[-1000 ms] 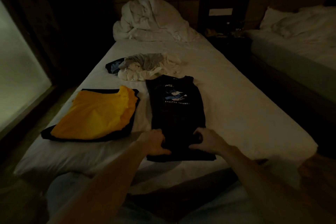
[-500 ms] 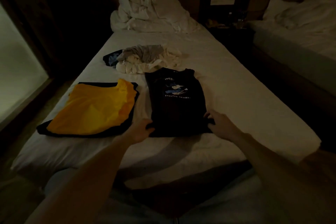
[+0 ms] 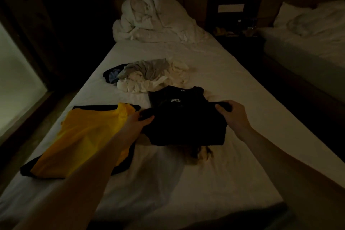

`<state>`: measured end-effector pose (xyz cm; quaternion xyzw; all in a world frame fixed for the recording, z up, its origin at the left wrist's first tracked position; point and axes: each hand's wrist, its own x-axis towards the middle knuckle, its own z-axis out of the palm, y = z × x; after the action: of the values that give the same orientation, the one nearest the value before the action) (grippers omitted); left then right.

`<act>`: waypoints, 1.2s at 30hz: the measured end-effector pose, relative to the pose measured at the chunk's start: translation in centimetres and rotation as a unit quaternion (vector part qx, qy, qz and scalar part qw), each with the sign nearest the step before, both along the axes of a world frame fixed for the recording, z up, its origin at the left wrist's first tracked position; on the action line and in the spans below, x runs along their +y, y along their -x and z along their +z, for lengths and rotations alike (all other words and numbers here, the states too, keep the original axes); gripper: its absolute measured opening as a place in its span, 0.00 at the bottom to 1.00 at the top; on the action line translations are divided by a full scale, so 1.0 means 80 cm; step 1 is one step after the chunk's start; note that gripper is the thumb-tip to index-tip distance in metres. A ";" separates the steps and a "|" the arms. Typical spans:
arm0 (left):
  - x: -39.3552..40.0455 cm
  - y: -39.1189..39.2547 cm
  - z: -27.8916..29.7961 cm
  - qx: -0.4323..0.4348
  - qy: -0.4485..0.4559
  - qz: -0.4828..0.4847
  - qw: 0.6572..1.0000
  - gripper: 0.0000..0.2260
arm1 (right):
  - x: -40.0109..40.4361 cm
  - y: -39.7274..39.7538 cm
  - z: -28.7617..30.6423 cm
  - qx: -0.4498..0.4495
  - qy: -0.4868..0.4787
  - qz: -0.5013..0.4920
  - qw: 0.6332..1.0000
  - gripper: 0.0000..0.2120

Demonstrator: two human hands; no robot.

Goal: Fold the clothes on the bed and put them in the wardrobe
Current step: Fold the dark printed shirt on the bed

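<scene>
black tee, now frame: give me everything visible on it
The black T-shirt is dark soft fabric, white "WES" lettering showing near its far end. Its near part is doubled up over the front, hiding the rest of the print. It lies mid-bed on the white sheet, beside the yellow garment. The left hand and right hand grip the folded edge at either side.
</scene>
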<state>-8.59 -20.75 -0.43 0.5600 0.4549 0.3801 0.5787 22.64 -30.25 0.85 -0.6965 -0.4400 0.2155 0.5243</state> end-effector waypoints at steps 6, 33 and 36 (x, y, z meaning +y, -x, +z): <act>0.134 -0.029 0.010 0.055 -0.075 0.101 0.991 0.06 | 0.141 -0.036 0.006 -0.085 0.009 -0.023 0.996 0.12; 0.307 -0.075 -0.012 0.242 -0.118 0.077 0.960 0.07 | 0.321 -0.081 -0.005 -0.022 0.087 0.101 0.991 0.12; 0.251 -0.055 0.037 0.253 -0.179 0.081 0.947 0.08 | 0.260 -0.071 0.043 -0.030 0.050 0.110 0.992 0.08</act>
<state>-4.20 -0.68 2.54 0.6937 0.5542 0.3469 0.3022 28.30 -9.46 4.27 -0.6754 -0.5181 0.2725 0.4485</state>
